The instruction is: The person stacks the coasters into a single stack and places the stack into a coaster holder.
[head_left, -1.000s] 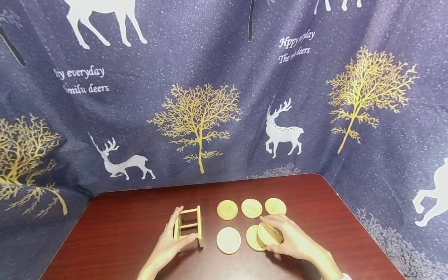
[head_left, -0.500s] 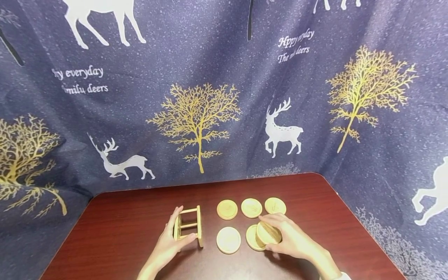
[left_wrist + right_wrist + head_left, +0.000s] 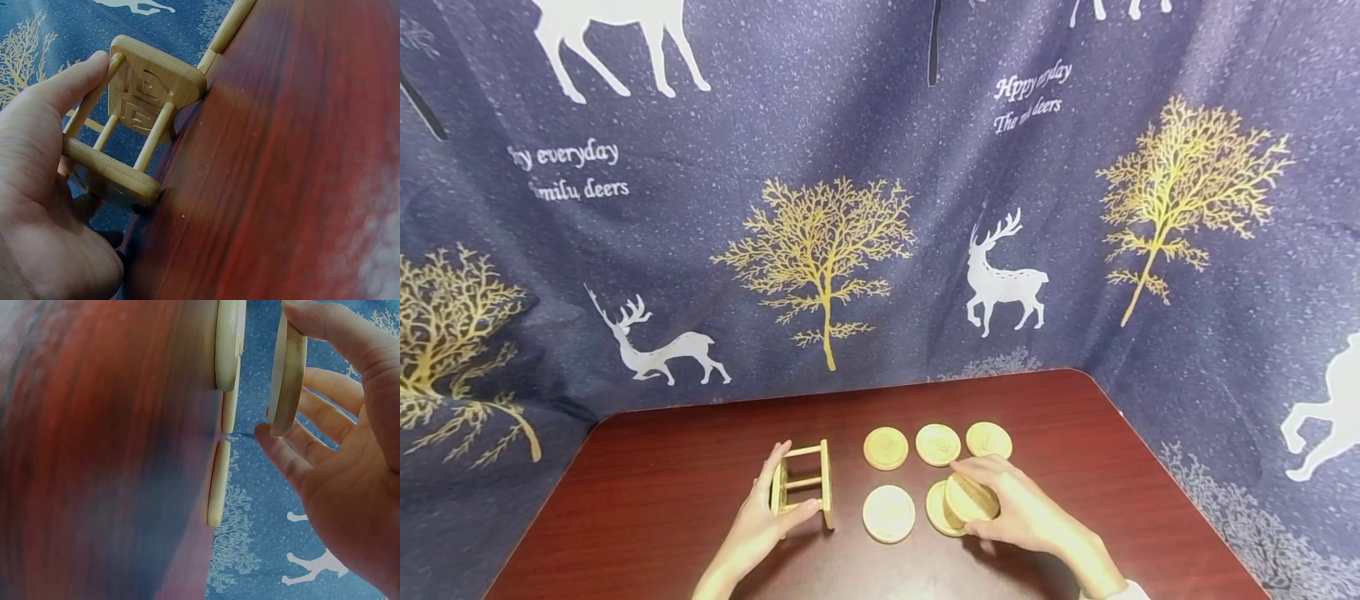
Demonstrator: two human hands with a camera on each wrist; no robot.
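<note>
My left hand [image 3: 766,510] grips a small wooden coaster rack [image 3: 826,487] by its sides, the thumb on the near rod and fingers at the back. In the left wrist view the rack [image 3: 156,78] shows round rods between two end boards, one with carved marks. My right hand [image 3: 1018,504] holds a round wooden coaster [image 3: 973,500] by its edge. The right wrist view has that coaster [image 3: 289,381] raised off the table, between thumb and fingers. Partly beneath it in the head view lies another coaster [image 3: 938,510].
On the dark red table [image 3: 685,475] lie several more round coasters, among them a near left one [image 3: 889,514], a far left one [image 3: 886,449], a middle one [image 3: 937,445] and a far right one [image 3: 988,439]. A blue printed cloth [image 3: 925,250] hangs behind the table.
The coaster in my right hand has shifted slightly left and tilted a little more over the coaster below. My left hand stays on the rack.
</note>
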